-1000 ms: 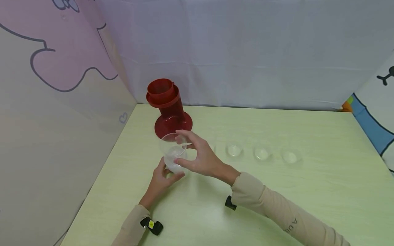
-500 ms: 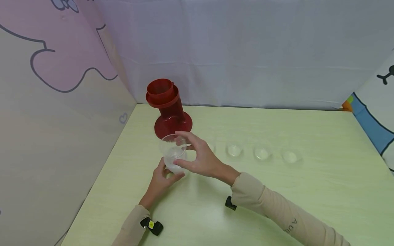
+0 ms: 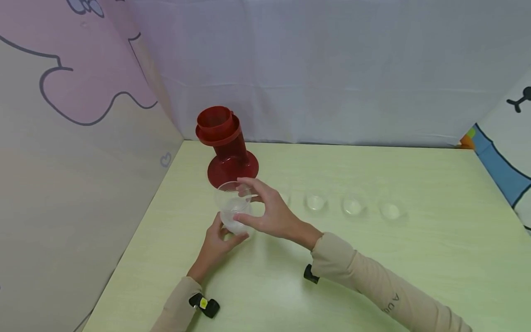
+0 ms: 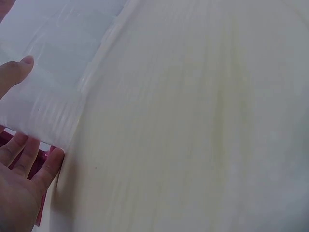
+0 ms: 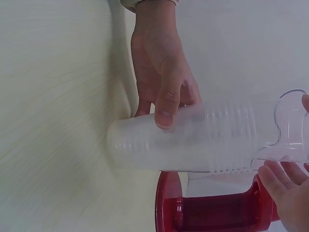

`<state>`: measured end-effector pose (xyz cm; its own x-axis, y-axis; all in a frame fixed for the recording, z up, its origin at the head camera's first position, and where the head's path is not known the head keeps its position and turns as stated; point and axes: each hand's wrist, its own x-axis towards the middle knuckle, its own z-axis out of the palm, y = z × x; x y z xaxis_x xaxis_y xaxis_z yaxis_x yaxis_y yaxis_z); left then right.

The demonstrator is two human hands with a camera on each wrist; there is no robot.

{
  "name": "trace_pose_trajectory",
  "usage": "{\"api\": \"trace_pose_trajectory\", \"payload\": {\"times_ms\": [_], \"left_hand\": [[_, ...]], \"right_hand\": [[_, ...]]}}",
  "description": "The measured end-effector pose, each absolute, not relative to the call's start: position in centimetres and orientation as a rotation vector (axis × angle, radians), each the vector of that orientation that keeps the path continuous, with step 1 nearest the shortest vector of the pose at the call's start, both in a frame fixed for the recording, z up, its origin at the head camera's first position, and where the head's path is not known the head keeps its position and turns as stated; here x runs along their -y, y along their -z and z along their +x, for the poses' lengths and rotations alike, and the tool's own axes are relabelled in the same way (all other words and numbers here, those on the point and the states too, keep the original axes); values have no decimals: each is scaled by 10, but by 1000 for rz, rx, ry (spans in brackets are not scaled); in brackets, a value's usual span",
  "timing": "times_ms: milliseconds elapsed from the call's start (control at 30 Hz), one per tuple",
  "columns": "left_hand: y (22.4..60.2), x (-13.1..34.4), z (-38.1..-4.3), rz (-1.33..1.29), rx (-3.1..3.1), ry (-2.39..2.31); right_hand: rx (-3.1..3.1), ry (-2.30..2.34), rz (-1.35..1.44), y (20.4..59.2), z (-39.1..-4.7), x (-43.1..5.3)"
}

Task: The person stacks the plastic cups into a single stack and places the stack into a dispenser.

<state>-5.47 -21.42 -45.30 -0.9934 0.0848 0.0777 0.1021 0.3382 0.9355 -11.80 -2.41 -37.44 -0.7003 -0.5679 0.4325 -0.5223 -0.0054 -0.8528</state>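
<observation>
A stack of clear plastic cups [image 3: 235,216] stands between my two hands in the head view. My left hand [image 3: 217,244] grips its lower part, the thumb pressed on its side in the right wrist view [image 5: 164,92]. Higher up, my right hand [image 3: 271,214] holds the top cup [image 5: 292,137] near its rim with thumb and fingers. That cup sits raised out of the stack, its rim apart from the closely nested rims below. In the left wrist view, the fingers of my left hand [image 4: 24,188] touch the cups' lower side.
Behind the stack stands a red plastic column [image 3: 228,147] with a round base and a cup-shaped top. To the right, several clear cups [image 3: 353,205] line up across the pale table [image 3: 373,272]. White cloth [image 3: 332,69] hangs along the table's back edge.
My hands and the cup stack have stayed almost still. The whole head view has shifted very slightly.
</observation>
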Motion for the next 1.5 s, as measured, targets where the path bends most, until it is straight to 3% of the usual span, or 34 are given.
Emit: {"api": "trace_pose_trajectory", "payload": {"times_ms": [467, 1500], "left_hand": [[453, 214, -55, -170, 2528, 1844], [452, 212, -54, -117, 2571, 1793]], "right_hand": [[-2225, 1819, -1297, 377, -117, 25], [-2341, 1616, -1232, 378, -116, 23]]}}
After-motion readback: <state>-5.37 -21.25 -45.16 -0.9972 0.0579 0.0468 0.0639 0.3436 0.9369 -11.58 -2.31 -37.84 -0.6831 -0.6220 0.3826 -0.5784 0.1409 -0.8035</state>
